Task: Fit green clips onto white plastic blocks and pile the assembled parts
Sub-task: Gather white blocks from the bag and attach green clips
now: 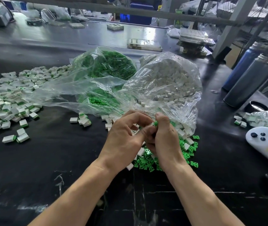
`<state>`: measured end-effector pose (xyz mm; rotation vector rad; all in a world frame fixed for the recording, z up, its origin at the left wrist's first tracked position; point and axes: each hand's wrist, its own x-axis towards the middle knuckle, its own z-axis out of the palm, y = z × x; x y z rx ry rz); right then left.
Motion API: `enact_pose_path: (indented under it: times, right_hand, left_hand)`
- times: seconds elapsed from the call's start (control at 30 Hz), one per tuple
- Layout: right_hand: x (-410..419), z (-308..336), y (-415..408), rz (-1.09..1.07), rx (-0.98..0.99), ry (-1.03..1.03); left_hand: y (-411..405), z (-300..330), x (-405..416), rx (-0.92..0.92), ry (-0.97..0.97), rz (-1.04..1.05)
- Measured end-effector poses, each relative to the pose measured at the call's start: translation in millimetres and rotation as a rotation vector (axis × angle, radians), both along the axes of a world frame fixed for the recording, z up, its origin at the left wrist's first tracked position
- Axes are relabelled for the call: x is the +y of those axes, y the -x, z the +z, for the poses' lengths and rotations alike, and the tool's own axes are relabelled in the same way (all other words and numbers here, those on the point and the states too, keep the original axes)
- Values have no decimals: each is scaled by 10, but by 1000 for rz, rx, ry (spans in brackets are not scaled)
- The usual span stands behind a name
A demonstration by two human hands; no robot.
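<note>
- Two bare forearms reach in from the bottom edge over a black table scuffed with pale marks.
- The left hand has its fingers curled inward, thumb pressed toward the right hand; what it grips is mostly hidden, though a sliver of white shows at the fingertips.
- The right hand is curled tight as well, pinching a green clip between thumb and forefinger, right where the two hands meet.
- Beneath and just beyond the hands lies a scatter of loose green clips, mixed with a few white blocks spilling from a bag mouth.
- To the left, well apart from the hands, a broad pile of assembled parts spreads over the table, white pieces with green edges, with a few strays lying nearer.
- At the right edge sits a white handheld device with dark buttons, touching a smaller bag of parts.
- Behind the hands, a clear bag of white blocks stands open; beside it on the left a clear bag of green clips.
- Farther right, two tall cylindrical bottles stand together, one grey, one blue.
- At the back, stacked trays and clutter lie on the table, blurred.
</note>
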<state>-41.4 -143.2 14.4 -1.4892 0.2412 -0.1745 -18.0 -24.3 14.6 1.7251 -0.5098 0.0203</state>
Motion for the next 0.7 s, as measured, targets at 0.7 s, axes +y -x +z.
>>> enact_pose_path:
  times: [0.7]
  right_hand:
    - [90,9,6,-170,-155,27]
  left_hand:
    - [14,-46,-60,111,220,-78]
